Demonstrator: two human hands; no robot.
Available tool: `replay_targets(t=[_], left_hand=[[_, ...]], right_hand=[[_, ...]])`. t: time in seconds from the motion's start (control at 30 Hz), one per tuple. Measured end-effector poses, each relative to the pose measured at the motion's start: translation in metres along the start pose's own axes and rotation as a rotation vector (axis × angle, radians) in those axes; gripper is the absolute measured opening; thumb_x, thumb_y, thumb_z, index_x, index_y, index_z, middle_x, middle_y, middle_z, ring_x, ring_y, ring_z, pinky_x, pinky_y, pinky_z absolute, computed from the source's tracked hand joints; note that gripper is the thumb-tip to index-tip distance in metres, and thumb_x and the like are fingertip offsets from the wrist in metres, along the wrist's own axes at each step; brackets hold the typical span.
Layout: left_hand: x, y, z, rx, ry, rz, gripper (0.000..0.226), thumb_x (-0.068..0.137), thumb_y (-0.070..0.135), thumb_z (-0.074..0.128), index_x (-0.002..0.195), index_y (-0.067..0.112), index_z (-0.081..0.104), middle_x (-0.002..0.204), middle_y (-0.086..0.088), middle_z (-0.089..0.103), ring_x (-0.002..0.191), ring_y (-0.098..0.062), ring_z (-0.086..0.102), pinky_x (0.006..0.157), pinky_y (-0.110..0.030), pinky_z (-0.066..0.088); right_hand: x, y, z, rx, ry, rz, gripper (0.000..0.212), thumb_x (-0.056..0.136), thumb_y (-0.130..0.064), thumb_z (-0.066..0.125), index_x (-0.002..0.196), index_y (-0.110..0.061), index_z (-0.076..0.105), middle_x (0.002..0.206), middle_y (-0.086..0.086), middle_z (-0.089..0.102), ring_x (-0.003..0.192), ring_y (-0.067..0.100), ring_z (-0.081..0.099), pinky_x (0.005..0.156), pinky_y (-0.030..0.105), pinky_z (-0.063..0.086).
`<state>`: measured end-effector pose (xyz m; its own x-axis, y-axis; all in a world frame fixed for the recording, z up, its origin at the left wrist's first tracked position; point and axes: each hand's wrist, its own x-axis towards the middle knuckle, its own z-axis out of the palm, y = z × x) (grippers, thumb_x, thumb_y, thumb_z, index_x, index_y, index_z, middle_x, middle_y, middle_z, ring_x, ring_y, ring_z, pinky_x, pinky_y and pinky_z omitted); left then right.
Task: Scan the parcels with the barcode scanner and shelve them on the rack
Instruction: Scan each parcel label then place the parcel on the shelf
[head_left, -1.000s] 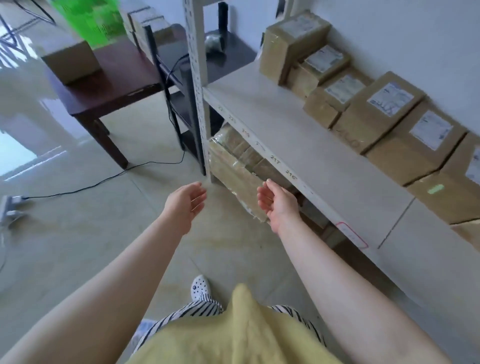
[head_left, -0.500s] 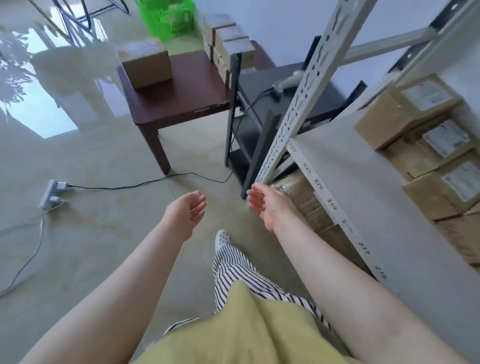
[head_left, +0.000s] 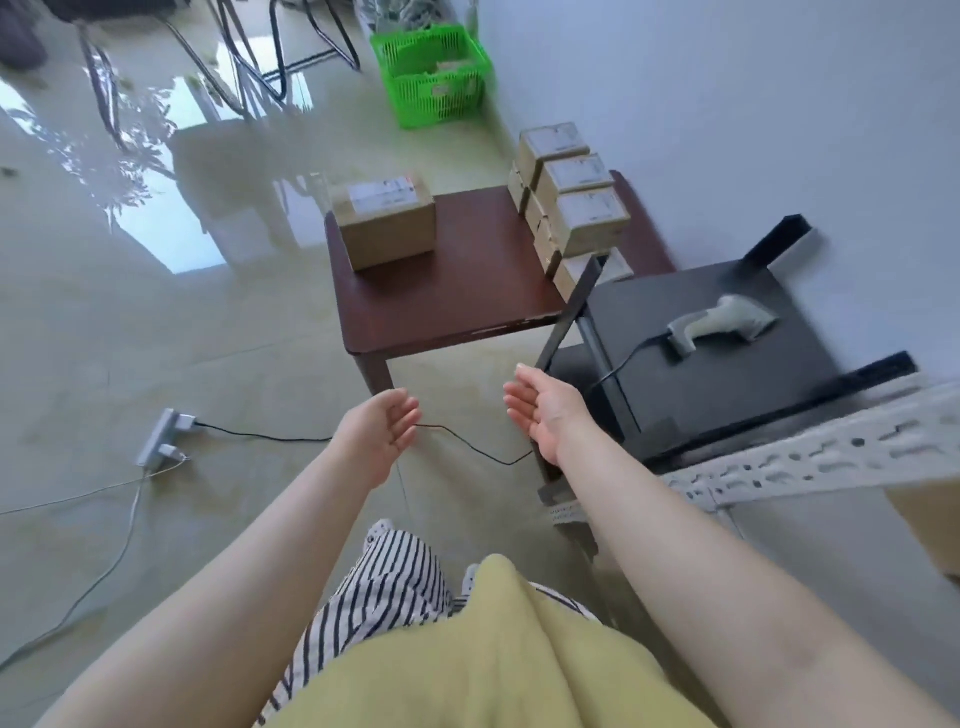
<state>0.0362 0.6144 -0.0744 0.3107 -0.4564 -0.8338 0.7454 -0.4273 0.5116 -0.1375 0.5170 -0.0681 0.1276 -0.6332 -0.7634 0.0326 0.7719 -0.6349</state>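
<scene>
Fingers loosely curled on both hands, palms facing each other, holding nothing: left hand (head_left: 382, 431), right hand (head_left: 543, 410), both above floor. Rack (head_left: 810, 457) upright just right of right forearm. Beyond, scanner (head_left: 719, 325) lying on black stand (head_left: 691, 384), cord attached. Further: brown table (head_left: 452, 306) with one parcel (head_left: 384, 221) apart, stacked parcels (head_left: 574, 200) along right edge. Farthest, green basket (head_left: 431, 73) by wall

Empty hands (head_left: 462, 421) hover before parcels (head_left: 384, 221) and barcode scanner (head_left: 719, 325).
</scene>
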Motion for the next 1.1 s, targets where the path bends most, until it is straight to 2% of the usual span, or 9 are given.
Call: replay_targets(t=[0.07, 0.17, 0.3, 0.43, 0.57, 0.67, 0.83, 0.97, 1.1], left_hand=[[0.024, 0.031, 0.000, 0.001, 0.024, 0.024, 0.007, 0.102, 0.015, 0.057, 0.105, 0.009, 0.060, 0.095, -0.005, 0.064, 0.087, -0.015, 0.064, 0.086, -0.028, 0.052], [0.072, 0.088, 0.000, 0.036, 0.040, 0.059, 0.024, 0.100, 0.015, 0.061, 0.121, 0.007, 0.056, 0.110, -0.008, 0.063, 0.109, -0.022, 0.061, 0.095, -0.030, 0.048], [0.143, 0.169, 0.005, 0.168, 0.010, 0.100, 0.062, 0.096, 0.019, 0.069, 0.150, 0.007, 0.040, 0.139, -0.016, 0.052, 0.119, -0.025, 0.056, 0.096, -0.033, 0.050], [0.196, 0.246, 0.012, 0.349, -0.003, 0.159, 0.081, 0.091, 0.021, 0.075, 0.157, 0.015, 0.028, 0.154, -0.012, 0.040, 0.132, -0.027, 0.051, 0.106, -0.038, 0.048], [0.248, 0.307, 0.022, 0.544, 0.013, 0.251, 0.086, 0.090, 0.023, 0.076, 0.159, 0.021, 0.023, 0.143, 0.002, 0.035, 0.121, -0.019, 0.050, 0.100, -0.035, 0.046], [0.288, 0.338, 0.033, 0.761, 0.070, 0.324, 0.088, 0.089, 0.029, 0.077, 0.158, 0.023, 0.023, 0.157, -0.004, 0.027, 0.136, -0.024, 0.044, 0.102, -0.033, 0.040], [0.351, 0.364, 0.046, 1.002, 0.087, 0.427, 0.091, 0.087, 0.032, 0.078, 0.159, 0.019, 0.024, 0.164, -0.001, 0.019, 0.149, -0.020, 0.027, 0.119, -0.039, 0.031], [0.389, 0.368, 0.051, 1.055, 0.063, 0.413, 0.086, 0.087, 0.033, 0.078, 0.157, 0.021, 0.030, 0.159, -0.002, 0.036, 0.144, -0.020, 0.038, 0.116, -0.038, 0.037], [0.401, 0.356, 0.047, 1.176, 0.030, 0.378, 0.063, 0.084, 0.044, 0.077, 0.140, 0.027, 0.054, 0.129, -0.005, 0.058, 0.121, -0.024, 0.056, 0.098, -0.041, 0.052]], right_hand=[[0.020, -0.020, 0.024, -0.022, -0.015, 0.011, 0.018, 0.095, -0.029, 0.067, 0.100, -0.012, 0.063, 0.093, 0.005, 0.067, 0.082, 0.015, 0.063, 0.080, 0.028, 0.055], [0.059, -0.050, 0.063, -0.050, -0.019, 0.010, 0.018, 0.094, -0.032, 0.068, 0.102, -0.017, 0.061, 0.106, 0.008, 0.065, 0.097, 0.021, 0.063, 0.092, 0.035, 0.054], [0.114, -0.082, 0.118, -0.055, 0.025, 0.010, 0.053, 0.093, -0.035, 0.069, 0.137, -0.013, 0.050, 0.110, 0.007, 0.062, 0.096, 0.019, 0.062, 0.080, 0.030, 0.054], [0.158, -0.102, 0.175, -0.038, 0.062, 0.046, 0.077, 0.091, -0.031, 0.072, 0.154, -0.017, 0.028, 0.120, 0.013, 0.057, 0.103, 0.024, 0.060, 0.078, 0.033, 0.052], [0.204, -0.110, 0.224, -0.051, 0.049, 0.094, 0.091, 0.088, -0.031, 0.076, 0.158, -0.023, 0.017, 0.128, 0.016, 0.055, 0.114, 0.028, 0.059, 0.083, 0.037, 0.054], [0.239, -0.112, 0.255, -0.073, 0.029, 0.134, 0.095, 0.087, -0.034, 0.076, 0.158, -0.023, 0.015, 0.135, 0.018, 0.053, 0.119, 0.028, 0.057, 0.087, 0.037, 0.054], [0.294, -0.114, 0.297, -0.102, 0.010, 0.162, 0.092, 0.087, -0.038, 0.075, 0.157, -0.024, 0.017, 0.142, 0.014, 0.050, 0.122, 0.026, 0.056, 0.099, 0.040, 0.053], [0.332, -0.112, 0.320, -0.091, 0.010, 0.167, 0.087, 0.088, -0.039, 0.074, 0.155, -0.022, 0.023, 0.139, 0.010, 0.051, 0.120, 0.025, 0.056, 0.095, 0.040, 0.054], [0.351, -0.108, 0.329, -0.054, 0.016, 0.181, 0.066, 0.090, -0.039, 0.071, 0.144, -0.017, 0.041, 0.137, 0.003, 0.055, 0.115, 0.019, 0.058, 0.091, 0.037, 0.055]])
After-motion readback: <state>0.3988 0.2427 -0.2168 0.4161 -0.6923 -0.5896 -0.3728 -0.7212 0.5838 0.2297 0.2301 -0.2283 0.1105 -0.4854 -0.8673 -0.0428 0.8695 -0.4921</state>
